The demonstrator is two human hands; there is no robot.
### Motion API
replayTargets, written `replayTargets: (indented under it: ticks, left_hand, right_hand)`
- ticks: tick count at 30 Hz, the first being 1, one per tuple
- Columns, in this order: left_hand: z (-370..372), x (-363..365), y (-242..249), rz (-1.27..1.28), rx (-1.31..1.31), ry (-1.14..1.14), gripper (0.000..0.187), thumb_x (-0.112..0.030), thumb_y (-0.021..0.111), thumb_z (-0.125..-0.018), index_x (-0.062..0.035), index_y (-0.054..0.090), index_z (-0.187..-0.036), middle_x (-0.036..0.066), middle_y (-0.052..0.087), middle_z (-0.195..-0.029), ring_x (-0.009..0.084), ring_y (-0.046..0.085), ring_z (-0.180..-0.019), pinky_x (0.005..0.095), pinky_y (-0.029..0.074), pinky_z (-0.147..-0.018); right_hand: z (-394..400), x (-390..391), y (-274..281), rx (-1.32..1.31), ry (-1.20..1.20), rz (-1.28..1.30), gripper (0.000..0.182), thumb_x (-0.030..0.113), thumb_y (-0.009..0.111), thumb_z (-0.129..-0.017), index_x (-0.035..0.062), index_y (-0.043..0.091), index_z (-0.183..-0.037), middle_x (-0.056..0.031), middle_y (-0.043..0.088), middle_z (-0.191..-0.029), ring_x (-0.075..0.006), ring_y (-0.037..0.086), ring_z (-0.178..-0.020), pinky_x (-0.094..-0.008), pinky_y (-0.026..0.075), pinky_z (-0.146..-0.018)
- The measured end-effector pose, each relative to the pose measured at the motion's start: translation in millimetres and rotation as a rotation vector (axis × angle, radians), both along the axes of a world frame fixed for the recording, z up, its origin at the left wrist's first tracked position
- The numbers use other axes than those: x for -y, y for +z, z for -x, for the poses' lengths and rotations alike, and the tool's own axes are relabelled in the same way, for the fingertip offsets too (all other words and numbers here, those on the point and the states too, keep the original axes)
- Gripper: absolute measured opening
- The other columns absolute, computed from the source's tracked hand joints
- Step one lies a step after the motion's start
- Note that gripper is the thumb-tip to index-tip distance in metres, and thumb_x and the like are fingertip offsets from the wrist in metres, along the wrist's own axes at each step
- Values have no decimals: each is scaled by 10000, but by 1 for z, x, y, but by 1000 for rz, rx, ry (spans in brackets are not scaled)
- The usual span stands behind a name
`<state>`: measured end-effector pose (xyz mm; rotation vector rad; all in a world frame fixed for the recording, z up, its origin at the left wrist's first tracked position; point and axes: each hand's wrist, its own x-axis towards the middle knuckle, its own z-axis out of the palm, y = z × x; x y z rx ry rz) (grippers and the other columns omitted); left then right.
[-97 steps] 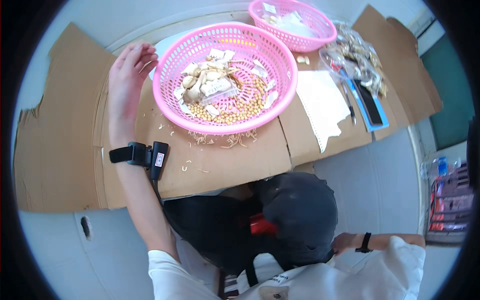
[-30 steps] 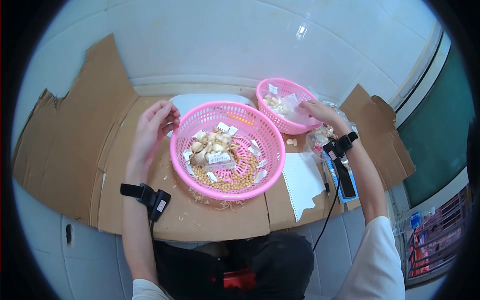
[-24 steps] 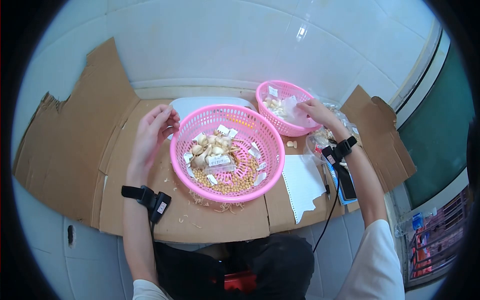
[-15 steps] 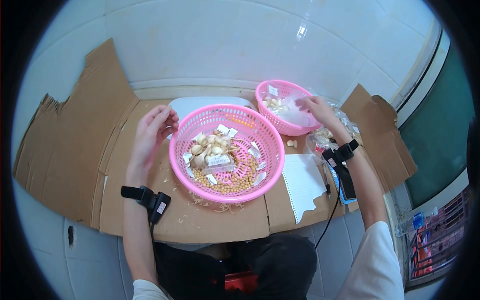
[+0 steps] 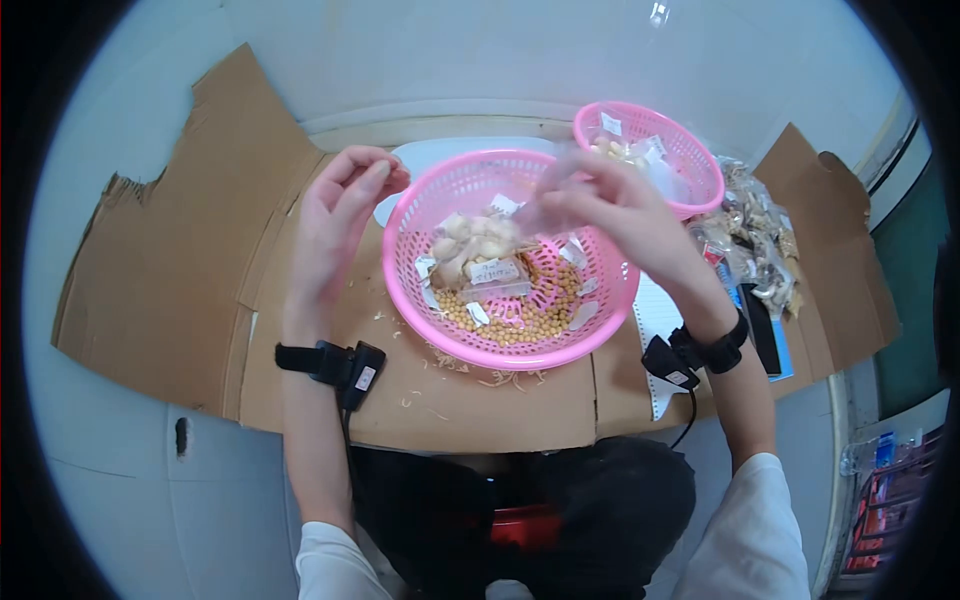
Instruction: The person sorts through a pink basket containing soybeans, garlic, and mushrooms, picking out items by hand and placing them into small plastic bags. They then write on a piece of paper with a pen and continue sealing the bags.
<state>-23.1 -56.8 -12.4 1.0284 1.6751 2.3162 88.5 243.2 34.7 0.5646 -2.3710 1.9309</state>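
My left hand (image 5: 345,205) is raised at the left rim of the large pink basket (image 5: 395,290), fingertips pinched together; whatever they hold, if anything, is too small to make out. Over the basket's right side, my right hand (image 5: 625,215) is closed on a thin clear plastic bag (image 5: 532,215), blurred by motion. Below it in the basket lie garlic bulbs and cloves (image 5: 465,240), a labelled clear packet (image 5: 495,280), scraps of white paper (image 5: 478,314) and soybeans (image 5: 520,328) spread along the near bottom.
A smaller pink basket (image 5: 712,170) with peeled cloves and plastic stands behind, to the right. Bags of dried goods (image 5: 765,235) lie beside it, with torn notebook paper (image 5: 657,310) nearer me. Cardboard (image 5: 480,415) covers the table; a white lid-like sheet (image 5: 430,155) sits behind.
My right hand has moved left from the smaller basket to above the large one, carrying clear plastic. My left hand stays pinched near the large basket's rim. The camera view has shifted.
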Motion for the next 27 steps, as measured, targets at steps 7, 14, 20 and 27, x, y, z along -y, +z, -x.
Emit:
replayTargets:
  ticks: [7, 14, 20, 27]
  left_hand:
    - [-17, -17, 7, 213, -247, 112, 510, -103, 804, -934, 43, 586, -1372, 159, 660, -1345, 237, 617, -1300, 400, 466, -1161]
    - [-32, -33, 5, 341, -335, 86, 693, -159, 868, -861, 43, 549, -1442, 151, 649, -1358, 249, 619, -1295, 410, 461, -1170]
    - [-34, -33, 2, 435, -388, 94, 659, -158, 857, -880, 47, 564, -1433, 143, 658, -1359, 242, 629, -1277, 402, 475, -1152]
    - [-31, -17, 21, 299, -176, 275, 455, -128, 649, -1063, 61, 534, -1461, 170, 615, -1441, 234, 564, -1378, 392, 428, -1197]
  right_hand:
    - [41, 19, -15, -68, 63, -370, 230, 189, 689, -1042, -8, 795, -1098, -9, 749, -938, -90, 659, -772, -258, 531, -760]
    - [43, 12, -21, 245, 248, -13, 186, 212, 767, -984, 28, 788, -1006, 27, 679, -814, -41, 623, -716, -196, 486, -634]
    - [38, 19, -22, 219, 124, 77, 249, 289, 786, -976, 43, 798, -1010, 30, 683, -860, -37, 619, -748, -188, 497, -662]
    - [40, -1, -26, 92, 3, 329, 246, 224, 715, -1027, 17, 793, -1133, 12, 704, -887, -21, 585, -712, -165, 450, -629]
